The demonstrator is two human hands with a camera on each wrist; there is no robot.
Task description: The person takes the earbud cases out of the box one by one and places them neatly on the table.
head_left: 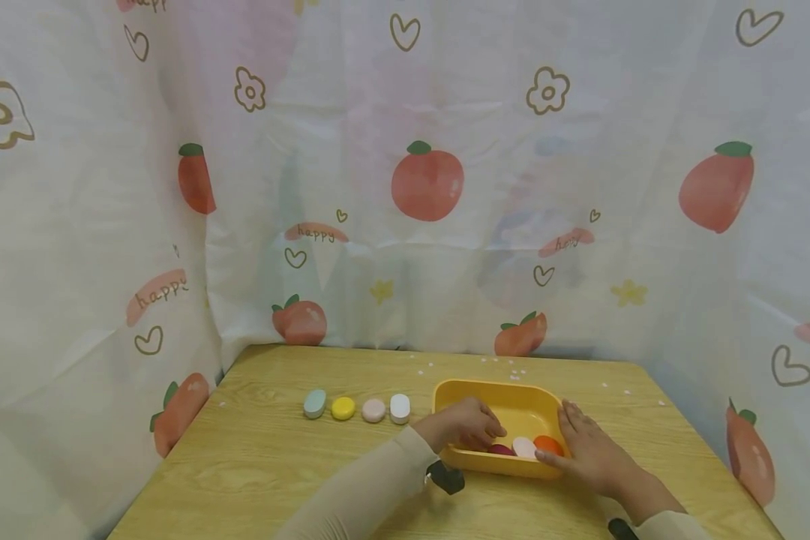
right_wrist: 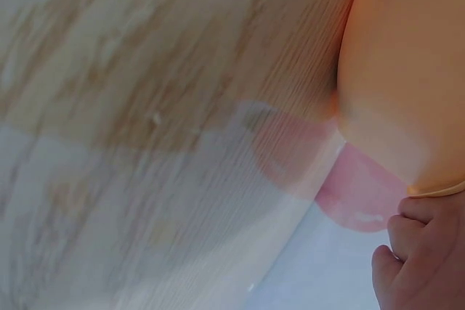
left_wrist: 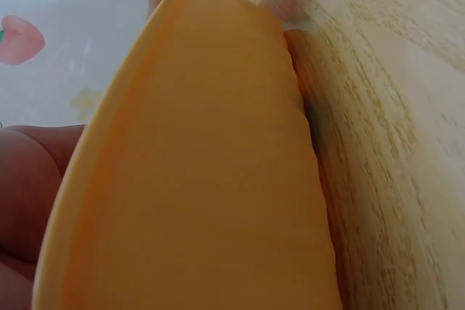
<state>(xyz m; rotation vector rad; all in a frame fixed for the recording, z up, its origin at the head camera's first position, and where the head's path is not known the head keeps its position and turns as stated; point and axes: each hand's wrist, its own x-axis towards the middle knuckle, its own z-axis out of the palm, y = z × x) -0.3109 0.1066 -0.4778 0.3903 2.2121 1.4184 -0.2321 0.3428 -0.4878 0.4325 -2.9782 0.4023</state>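
A yellow plastic bin point(head_left: 496, 466) stands on the wooden table. My left hand point(head_left: 462, 421) reaches over its left side, fingers bent down inside; whatever may be between the fingertips is hidden. Against the bin's near wall lie a dark red piece point(head_left: 501, 450), a pale pink piece point(head_left: 523, 448) and an orange piece point(head_left: 549, 446), all rounded. My right hand point(head_left: 597, 454) rests on the bin's right rim with fingers extended and the thumb over the near corner. In the left wrist view the bin's outer wall point(left_wrist: 211, 143) covers most of the hand; the right wrist view shows fingers point(right_wrist: 429, 252) at the rim.
Left of the bin, a row of small rounded pieces runs across the table point(head_left: 256, 450): pale green point(head_left: 314, 403), yellow point(head_left: 343, 409), pale pink point(head_left: 373, 410) and white point(head_left: 400, 409). Tiny white bits point(head_left: 513, 373) dot the far side. A printed curtain point(head_left: 405, 262) hangs behind.
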